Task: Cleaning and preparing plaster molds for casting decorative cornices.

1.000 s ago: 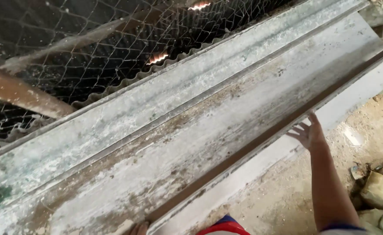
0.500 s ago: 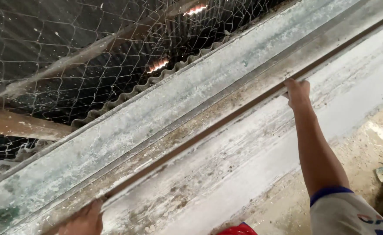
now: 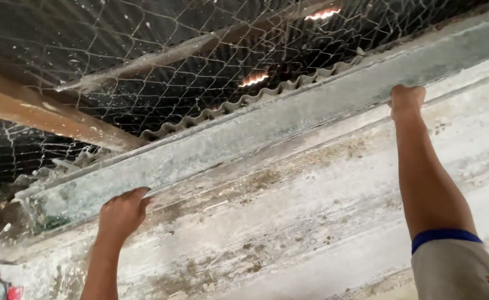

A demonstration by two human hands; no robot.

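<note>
Both hands up on a long grey metal trough (image 3: 267, 130), which runs diagonally between them. Left hand (image 3: 123, 214) w/ fingers curled over its lower edge; right hand (image 3: 407, 100) closed over the edge further along, arm stretched out. Wire mesh (image 3: 144, 61) just beyond trough, stained whitewashed wall (image 3: 289, 222) under both hands.

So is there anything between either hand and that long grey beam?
Nothing visible. The left hand and the right hand both rest directly on the grey beam. The wire mesh and corrugated sheet lie beyond it, not in between.
</note>
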